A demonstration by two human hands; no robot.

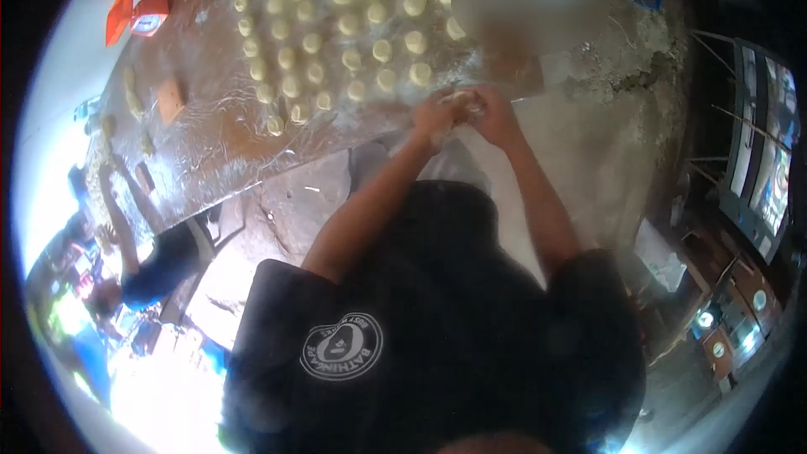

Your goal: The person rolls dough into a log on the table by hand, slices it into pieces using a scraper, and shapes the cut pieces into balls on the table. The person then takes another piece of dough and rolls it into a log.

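Observation:
My left hand (434, 118) and my right hand (498, 116) meet at the table's near edge, fingers closed together. A small pale piece of dough (466, 101) shows between them, mostly covered by the fingers. Just beyond, rows of round, flattened dough pieces (386, 79) are spread over the brown, floury table (220, 147). The closest of these lie slightly to the left of my left hand.
An orange and white packet (149, 17) and an orange-brown block (171, 101) lie on the table's left side, near strips of dough (133, 92). Another person (168, 261) works at the left end. A large round patch beyond my hands is blurred.

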